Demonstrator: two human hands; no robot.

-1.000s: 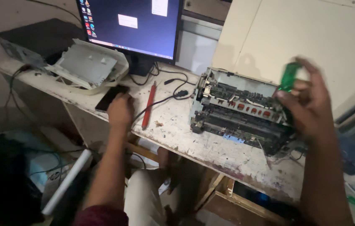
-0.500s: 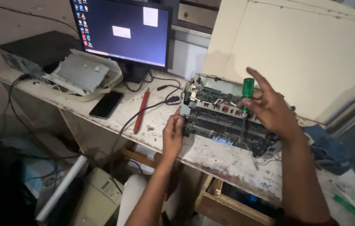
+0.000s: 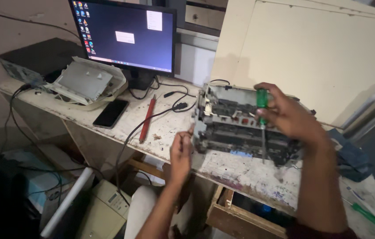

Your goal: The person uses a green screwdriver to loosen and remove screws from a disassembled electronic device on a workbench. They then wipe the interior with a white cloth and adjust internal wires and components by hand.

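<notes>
Lowered since before, the green screwdriver [image 3: 262, 116] is gripped upright by the right hand [image 3: 290, 116] for access to the stripped printer [image 3: 240, 126]; its corner is touched, steadying it, by the loosely closed left hand [image 3: 181, 152].

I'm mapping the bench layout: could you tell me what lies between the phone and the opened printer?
In the head view, a red screwdriver and black cables lie between the phone and the printer.

bare forearms (dark red sleeve edge)
</notes>
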